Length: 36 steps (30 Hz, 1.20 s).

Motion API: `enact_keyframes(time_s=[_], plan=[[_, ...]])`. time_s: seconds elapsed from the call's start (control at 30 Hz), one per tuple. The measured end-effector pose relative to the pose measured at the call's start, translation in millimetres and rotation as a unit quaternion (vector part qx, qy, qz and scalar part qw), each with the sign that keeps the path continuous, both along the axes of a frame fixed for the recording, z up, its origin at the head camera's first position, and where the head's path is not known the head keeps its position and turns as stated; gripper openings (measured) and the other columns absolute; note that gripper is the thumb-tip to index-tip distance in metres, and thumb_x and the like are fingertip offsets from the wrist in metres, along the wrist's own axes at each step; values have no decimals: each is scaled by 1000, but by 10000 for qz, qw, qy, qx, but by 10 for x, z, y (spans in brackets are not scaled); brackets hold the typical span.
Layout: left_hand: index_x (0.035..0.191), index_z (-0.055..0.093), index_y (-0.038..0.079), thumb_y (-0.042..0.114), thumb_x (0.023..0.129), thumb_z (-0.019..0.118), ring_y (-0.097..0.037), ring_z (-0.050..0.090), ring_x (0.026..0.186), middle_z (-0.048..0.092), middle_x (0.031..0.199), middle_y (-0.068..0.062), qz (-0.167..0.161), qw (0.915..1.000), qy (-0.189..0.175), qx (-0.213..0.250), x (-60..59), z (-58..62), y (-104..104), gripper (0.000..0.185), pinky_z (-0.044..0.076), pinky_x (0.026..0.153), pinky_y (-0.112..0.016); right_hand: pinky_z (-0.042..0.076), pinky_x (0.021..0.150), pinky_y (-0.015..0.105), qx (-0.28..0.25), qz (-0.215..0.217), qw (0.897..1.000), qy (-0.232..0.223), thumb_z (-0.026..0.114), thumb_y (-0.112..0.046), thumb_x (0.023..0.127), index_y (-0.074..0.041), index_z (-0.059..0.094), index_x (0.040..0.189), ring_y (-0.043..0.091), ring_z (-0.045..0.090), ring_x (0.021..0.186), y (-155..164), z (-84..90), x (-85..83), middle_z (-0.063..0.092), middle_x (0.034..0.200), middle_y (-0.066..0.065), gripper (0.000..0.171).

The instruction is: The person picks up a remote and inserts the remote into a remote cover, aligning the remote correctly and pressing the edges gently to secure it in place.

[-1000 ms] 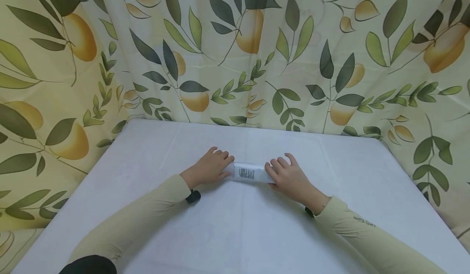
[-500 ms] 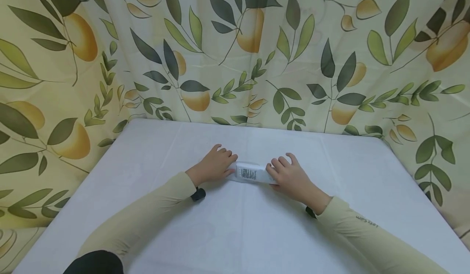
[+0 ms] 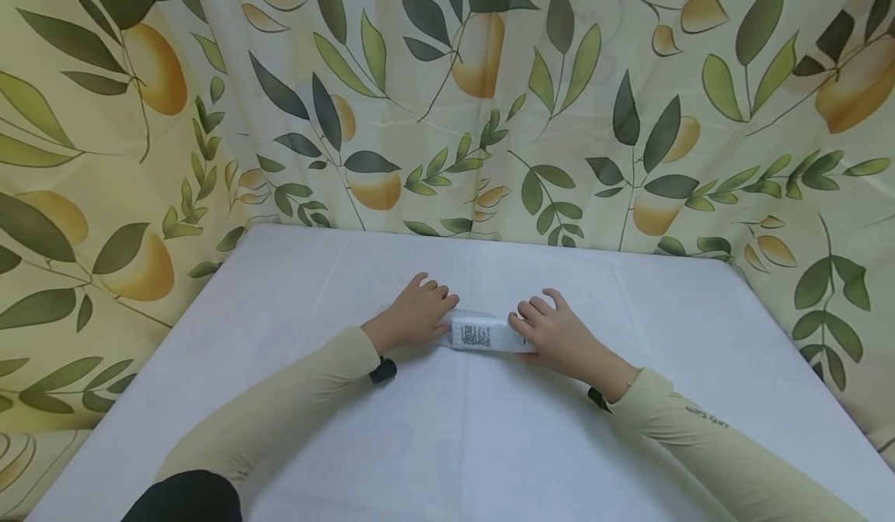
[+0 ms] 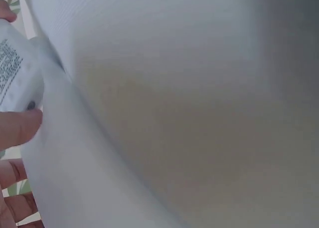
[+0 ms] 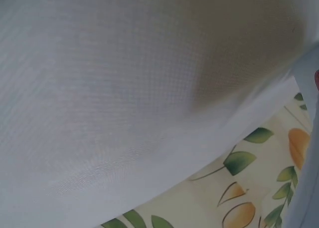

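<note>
A small white box-like pack (image 3: 482, 334) with a block of dark print lies across the middle of the table, between both hands. My left hand (image 3: 414, 314) holds its left end, where a translucent film-like edge shows. At the right end, my right hand (image 3: 562, 339) grips the pack with curled fingers, its index finger raised. In the left wrist view the printed white pack (image 4: 17, 71) shows at the left edge, a thumb (image 4: 20, 128) pressed near a dark round spot on its corner. The right wrist view shows no clear part of the hand.
A white cloth covers the table (image 3: 391, 444), whose far edge meets a curtain (image 3: 433, 141) printed with leaves and yellow fruit. Black wrist straps show under both cuffs. A dark rounded shape (image 3: 185, 499) covers part of the left sleeve at the bottom.
The left hand has shifted a little to the right. The pack and the right hand have also moved slightly right, both hands keeping their hold.
</note>
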<state>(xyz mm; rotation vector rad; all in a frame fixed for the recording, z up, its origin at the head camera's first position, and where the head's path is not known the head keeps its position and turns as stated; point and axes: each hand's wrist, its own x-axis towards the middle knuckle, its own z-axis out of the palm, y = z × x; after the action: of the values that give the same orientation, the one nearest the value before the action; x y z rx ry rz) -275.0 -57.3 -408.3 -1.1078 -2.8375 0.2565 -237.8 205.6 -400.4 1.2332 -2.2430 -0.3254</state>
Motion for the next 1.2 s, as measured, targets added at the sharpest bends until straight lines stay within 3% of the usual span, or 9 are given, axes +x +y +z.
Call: enact_keyframes(time_s=[0.2, 0.4, 0.83, 1.0, 1.2], plan=[[123, 54, 15, 37, 87, 59, -23, 55, 112, 62, 116, -5, -135, 9990, 419, -4, -20, -6, 74, 43, 29, 110, -48, 48, 85, 51, -17, -11, 10000, -24, 84, -46, 59, -10, 57, 100, 23, 57, 86, -2, 0, 20, 58, 91, 5, 61], [113, 60, 13, 26, 81, 64, -22, 58, 104, 63, 110, -4, -272, 9955, 836, 355, -9, 18, 84, 35, 32, 109, -48, 48, 86, 50, -4, -18, 10000, -67, 84, -45, 60, -11, 57, 102, 23, 58, 87, -12, -13, 17, 60, 94, 5, 61], [81, 71, 20, 25, 79, 68, -15, 59, 82, 67, 82, 4, -886, 9686, 2066, 1062, 4, 16, -23, 7, 39, 102, -47, 49, 85, 50, 116, 133, 9996, 225, 85, -43, 59, -9, 57, 104, 23, 58, 87, -23, -19, 44, 61, 95, 4, 63], [77, 72, 19, 23, 80, 66, -14, 60, 80, 67, 77, 5, -1009, 9618, 2225, 1231, 15, 14, -28, 7, 40, 101, -47, 48, 85, 51, 188, 32, 9992, 357, 84, -44, 60, -8, 59, 103, 24, 58, 86, -58, -9, 24, 62, 94, 5, 62], [80, 74, 18, 21, 83, 65, -14, 62, 82, 69, 81, 5, -940, 9677, 2024, 1176, 9, 4, -23, 10, 39, 101, -48, 46, 87, 53, 261, -189, 9991, 279, 81, -50, 61, -7, 60, 98, 24, 57, 85, -79, 2, -35, 62, 91, 6, 60]])
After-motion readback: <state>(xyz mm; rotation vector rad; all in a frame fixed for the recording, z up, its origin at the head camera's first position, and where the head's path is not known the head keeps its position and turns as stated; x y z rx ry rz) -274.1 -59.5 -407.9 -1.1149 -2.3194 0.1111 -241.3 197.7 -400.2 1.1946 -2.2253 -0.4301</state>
